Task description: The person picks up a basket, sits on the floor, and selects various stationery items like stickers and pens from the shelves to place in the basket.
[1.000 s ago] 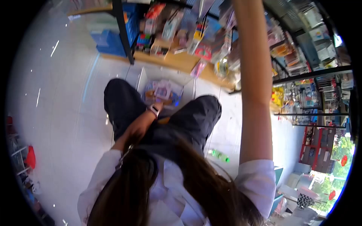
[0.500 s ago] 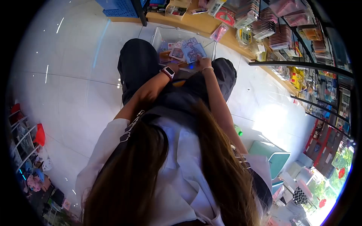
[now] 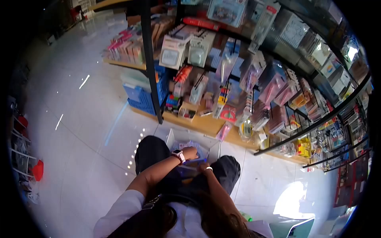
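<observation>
A clear plastic bin (image 3: 214, 151) stands on the floor between my knees, with flat, light-blue and purple printed packets (image 3: 185, 145) inside. My left hand (image 3: 191, 153), with a watch on its wrist, reaches over the bin with its fingers curled at the packets. What it grips is hidden under the hand. My right hand (image 3: 204, 167), wearing a pale bracelet, is at the bin's near side, close to my right knee. Its fingers are closed, and blur hides what is in them. A small deep-blue spot shows just above it.
Ahead, a shop rack holds hanging packaged goods (image 3: 198, 51) above a wooden bottom shelf (image 3: 210, 123). A blue basket (image 3: 143, 97) stands by a black post (image 3: 149, 59). A pink packet (image 3: 224, 131) lies at the shelf edge. Tiled floor (image 3: 91, 131) extends left.
My view has tilted up, showing more of the rack. My left hand has moved forward over the packets. My right hand has drawn back from the light-blue packet towards the near side.
</observation>
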Demonstrator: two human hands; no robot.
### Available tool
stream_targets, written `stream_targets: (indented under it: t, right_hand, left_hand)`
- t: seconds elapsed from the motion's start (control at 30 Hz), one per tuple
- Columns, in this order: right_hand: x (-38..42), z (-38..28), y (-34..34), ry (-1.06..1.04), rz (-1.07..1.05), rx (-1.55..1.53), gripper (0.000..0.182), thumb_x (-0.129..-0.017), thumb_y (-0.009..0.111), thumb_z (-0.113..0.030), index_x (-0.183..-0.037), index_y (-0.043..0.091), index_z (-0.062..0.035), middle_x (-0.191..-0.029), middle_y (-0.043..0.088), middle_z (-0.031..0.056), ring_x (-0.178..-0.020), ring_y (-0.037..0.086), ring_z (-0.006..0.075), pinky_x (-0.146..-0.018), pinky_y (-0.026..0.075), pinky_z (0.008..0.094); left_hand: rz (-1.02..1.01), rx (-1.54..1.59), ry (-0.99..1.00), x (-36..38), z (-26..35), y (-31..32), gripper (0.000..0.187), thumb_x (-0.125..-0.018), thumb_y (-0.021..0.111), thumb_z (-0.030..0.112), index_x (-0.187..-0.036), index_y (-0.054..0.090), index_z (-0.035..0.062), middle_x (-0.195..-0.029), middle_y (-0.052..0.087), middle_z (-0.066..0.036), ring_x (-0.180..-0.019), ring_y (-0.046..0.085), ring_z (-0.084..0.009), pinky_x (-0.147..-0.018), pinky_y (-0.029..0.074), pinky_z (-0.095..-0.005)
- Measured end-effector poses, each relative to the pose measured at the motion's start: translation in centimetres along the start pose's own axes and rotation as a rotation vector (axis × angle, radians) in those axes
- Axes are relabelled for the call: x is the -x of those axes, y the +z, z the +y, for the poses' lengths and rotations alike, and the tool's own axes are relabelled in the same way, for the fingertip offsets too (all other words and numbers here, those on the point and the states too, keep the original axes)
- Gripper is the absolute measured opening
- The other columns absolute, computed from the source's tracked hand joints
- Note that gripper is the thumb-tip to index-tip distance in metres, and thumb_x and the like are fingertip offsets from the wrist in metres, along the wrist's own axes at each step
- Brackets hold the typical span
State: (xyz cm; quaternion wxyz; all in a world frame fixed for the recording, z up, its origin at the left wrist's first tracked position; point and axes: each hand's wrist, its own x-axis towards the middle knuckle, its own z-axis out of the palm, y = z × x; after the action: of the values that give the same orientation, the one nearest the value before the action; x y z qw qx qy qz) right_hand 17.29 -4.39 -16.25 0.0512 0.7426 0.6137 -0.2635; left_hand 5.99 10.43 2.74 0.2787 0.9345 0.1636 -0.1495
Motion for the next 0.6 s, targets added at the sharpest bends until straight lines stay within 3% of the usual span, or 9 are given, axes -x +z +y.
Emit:
stream_targets:
  t: [0.03, 0.1, 0.2, 0.3, 0.37, 0.43, 0.5, 0.57, 0.6]
  right_hand:
    - [0.4, -1.1, -1.0, -0.018, 0.025, 0.072, 0.021, -0.069, 0.057, -0.027, -0.081, 0.066, -0.0123, -0.092, 0.063, 0.0089, -0.083, 0.06, 0.024, -0.074, 0.048, 0.0358]
    - [-0.3, -0.4, 1.6, 0.116, 0.053, -0.456, 0.03, -0.071, 0.059, -0.03, -0.091, 0.063, -0.0087, -0.097, 0.062, 0.0093, -0.085, 0.059, 0.0223, -0.076, 0.047, 0.0342]
    - [0.7, -2.1, -1.6, 0.195, 0.046, -0.878, 0.041, -0.073, 0.063, -0.032, -0.104, 0.06, -0.0039, -0.099, 0.062, 0.0085, -0.088, 0.057, 0.0159, -0.075, 0.047, 0.0285]
    - [2.2, -3.2, -3.5, 0.292, -0.031, -1.113, 0.038, -0.076, 0.061, -0.029, -0.101, 0.06, -0.0006, -0.098, 0.062, 0.0087, -0.086, 0.057, 0.0146, -0.073, 0.047, 0.0282]
    - [3.1, -3.4, -5.1, 0.282, -0.05, -1.129, 0.036, -0.077, 0.06, -0.027, -0.1, 0.06, 0.0009, -0.098, 0.062, 0.0086, -0.084, 0.057, 0.0143, -0.071, 0.048, 0.0286]
    - [2.9, -3.3, -4.7, 0.426, -0.082, -1.142, 0.034, -0.076, 0.061, -0.026, -0.1, 0.061, -0.0029, -0.099, 0.062, 0.0057, -0.082, 0.057, 0.0119, -0.069, 0.048, 0.0285]
    - [1.0, -1.6, -1.0, 0.342, -0.017, -1.142, 0.031, -0.076, 0.06, -0.026, -0.098, 0.062, -0.0036, -0.09, 0.064, 0.0047, -0.076, 0.059, 0.0138, -0.063, 0.049, 0.0283]
    - [-3.9, 2.2, 5.9, -0.178, 0.19, -0.173, 0.033, -0.075, 0.061, -0.028, -0.095, 0.061, -0.0027, -0.084, 0.063, 0.0063, -0.073, 0.061, 0.0189, -0.061, 0.049, 0.0292]
    - [-5.6, 3.6, 9.1, -0.254, 0.352, -0.14, 0.035, -0.073, 0.063, -0.03, -0.093, 0.06, -0.0013, -0.082, 0.063, 0.0086, -0.072, 0.061, 0.0233, -0.06, 0.049, 0.03]
  left_hand:
    - [-0.139, 0.08, -0.002, -0.2, 1.6, -5.2, 0.036, -0.079, 0.056, 0.035, -0.073, 0.062, -0.0002, -0.068, 0.063, -0.012, -0.055, 0.059, -0.0226, -0.06, 0.046, -0.0338]
    - [-0.081, 0.454, 0.206, 1.8, 6.0, -15.6, 0.036, -0.081, 0.055, 0.036, -0.076, 0.059, 0.0006, -0.071, 0.063, -0.008, -0.063, 0.06, -0.0148, -0.056, 0.045, -0.0256]
    - [0.553, 0.498, 0.651, 4.9, 11.5, -28.2, 0.024, -0.083, 0.057, 0.026, -0.085, 0.056, 0.0014, -0.073, 0.062, -0.003, -0.067, 0.058, -0.0073, -0.056, 0.045, -0.0212]
    - [1.148, 0.592, 0.699, 6.5, 14.6, -37.3, 0.017, -0.082, 0.057, 0.019, -0.089, 0.056, 0.0034, -0.083, 0.06, -0.002, -0.077, 0.057, -0.008, -0.062, 0.046, -0.021]
    - [1.286, 0.829, 0.714, 4.8, 13.9, -41.8, 0.018, -0.082, 0.057, 0.016, -0.092, 0.051, 0.0022, -0.09, 0.056, -0.005, -0.082, 0.054, -0.0107, -0.065, 0.047, -0.0232]
    - [1.182, 1.275, 0.599, 3.6, 13.7, -44.7, 0.02, -0.08, 0.06, 0.014, -0.093, 0.05, 0.0021, -0.087, 0.053, -0.006, -0.084, 0.054, -0.0146, -0.072, 0.049, -0.0264]
    - [0.747, 1.821, 0.55, 1.9, 12.0, -47.2, 0.023, -0.08, 0.06, 0.012, -0.096, 0.049, 0.0011, -0.091, 0.051, -0.01, -0.089, 0.053, -0.0197, -0.083, 0.047, -0.0299]
    - [0.689, 1.867, 0.591, 0.2, 10.9, -48.2, 0.023, -0.08, 0.059, 0.012, -0.097, 0.048, 0.0008, -0.093, 0.05, -0.011, -0.092, 0.051, -0.0219, -0.087, 0.045, -0.0312]
    - [0.628, 1.905, 0.635, -0.4, 10.8, -48.4, 0.024, -0.08, 0.059, 0.011, -0.099, 0.048, 0.0005, -0.095, 0.049, -0.013, -0.095, 0.05, -0.0241, -0.09, 0.043, -0.0325]
